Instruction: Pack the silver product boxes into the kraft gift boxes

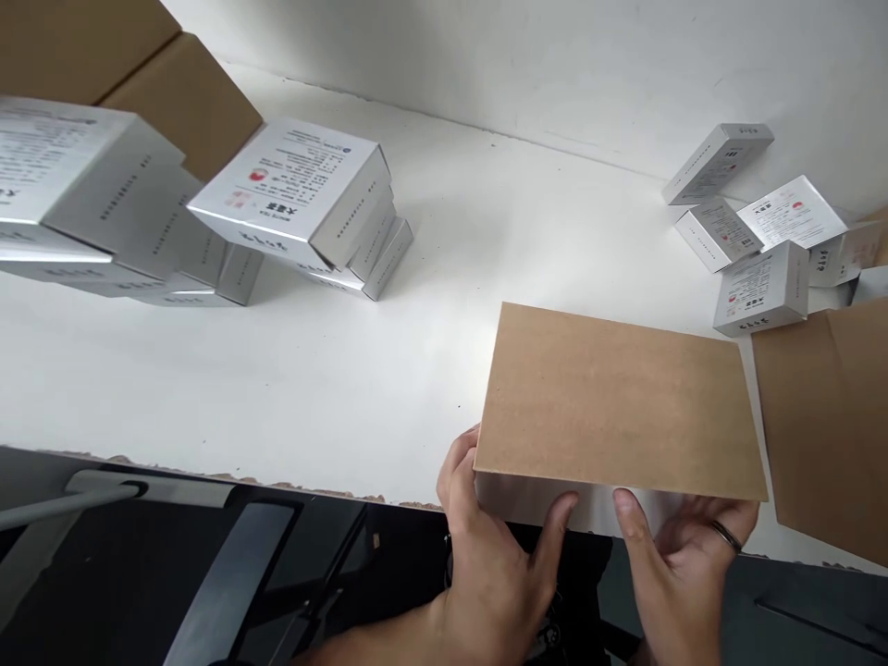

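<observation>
A flat brown cardboard box (pixel 617 398) lies at the near edge of the white table (pixel 430 305). My left hand (pixel 486 546) grips its near left corner, thumb pressed up against the front side. My right hand (pixel 684 564), a dark ring on one finger, holds the near right edge from below, thumb on the front side. The fingers of both hands are partly hidden under the box.
Stacks of silver-white small boxes (pixel 298 199) stand at the left, with more (pixel 90 194) beside brown cartons (pixel 159 83). Several loose small boxes (pixel 756 231) lie at the far right. Another brown cardboard piece (pixel 825 416) sits at the right edge. Below the table edge is a dark frame (pixel 228 573).
</observation>
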The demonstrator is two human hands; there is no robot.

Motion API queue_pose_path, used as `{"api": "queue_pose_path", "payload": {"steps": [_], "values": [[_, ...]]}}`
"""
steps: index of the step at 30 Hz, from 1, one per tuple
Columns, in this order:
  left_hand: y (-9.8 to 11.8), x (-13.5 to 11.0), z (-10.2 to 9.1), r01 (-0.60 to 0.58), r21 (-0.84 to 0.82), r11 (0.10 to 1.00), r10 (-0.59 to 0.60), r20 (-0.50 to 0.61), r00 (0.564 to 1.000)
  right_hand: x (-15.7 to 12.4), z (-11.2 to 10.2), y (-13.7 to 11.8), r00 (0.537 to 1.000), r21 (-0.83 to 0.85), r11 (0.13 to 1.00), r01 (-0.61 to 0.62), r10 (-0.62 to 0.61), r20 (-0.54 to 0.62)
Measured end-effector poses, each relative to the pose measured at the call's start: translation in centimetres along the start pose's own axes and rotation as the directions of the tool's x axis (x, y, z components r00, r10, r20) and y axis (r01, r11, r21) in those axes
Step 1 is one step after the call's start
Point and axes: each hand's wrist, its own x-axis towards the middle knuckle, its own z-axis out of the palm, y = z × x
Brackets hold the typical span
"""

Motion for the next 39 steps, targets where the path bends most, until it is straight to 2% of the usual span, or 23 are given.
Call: {"api": "queue_pose_path", "payload": {"steps": [5,12,21,24,26,28,31,35,37,39], "values": [[0.4,-0.5,0.1,0.046,0.018,0.999,-0.047,0.074,0.996,-0.2,0.0,-0.5,0.997,0.053,0.996,-0.071,0.07,0.02],[0.9,-0.1,-0.3,0.03,0.028,0.999,-0.033,0.132,0.991,-0.5,0.0,-0.9,0.998,0.065,0.997,-0.043,0.04,0.04],[0.1,-0.1,-0.1,-0.044,-0.041,0.998,0.047,0.09,0.995,-0.3,-0.2,-0.3,1.0,0.045,0.999,-0.019,0.018,0.02],[-0.6,0.4,-0.4,-0.118,-0.033,0.993,0.12,0.067,0.991,-0.3,-1.0,0.6,0.999,0.02,1.0,-0.003,0.002,0.036],[-1.3,1.2,-0.8,-0.183,-0.041,0.982,0.185,0.03,0.982,-0.3,-1.6,1.7,1.0,-0.033,0.999,-0.009,0.009,-0.008],[-1.9,2.0,-1.1,-0.214,-0.051,0.975,0.214,0.001,0.977,-0.2,-2.1,3.1,0.994,-0.091,0.996,-0.007,-0.002,-0.106],[-2.3,3.0,-1.2,-0.203,-0.048,0.978,0.201,-0.027,0.979,-0.1,-2.5,4.9,0.974,-0.194,0.979,0.067,-0.107,-0.202],[-1.6,3.1,-0.8,-0.189,-0.048,0.981,0.185,-0.067,0.98,0.2,-2.4,4.9,0.96,-0.289,0.95,0.115,-0.181,-0.213],[-0.9,2.9,-1.0,-0.134,-0.033,0.99,0.133,-0.039,0.99,0.2,-2.4,4.2,0.961,-0.305,0.944,0.125,-0.191,-0.198],[-0.5,2.9,-1.8,-0.109,0.004,0.994,0.109,0.009,0.994,0.2,-3.0,3.7,0.971,-0.254,0.962,0.104,-0.153,-0.183]]}}
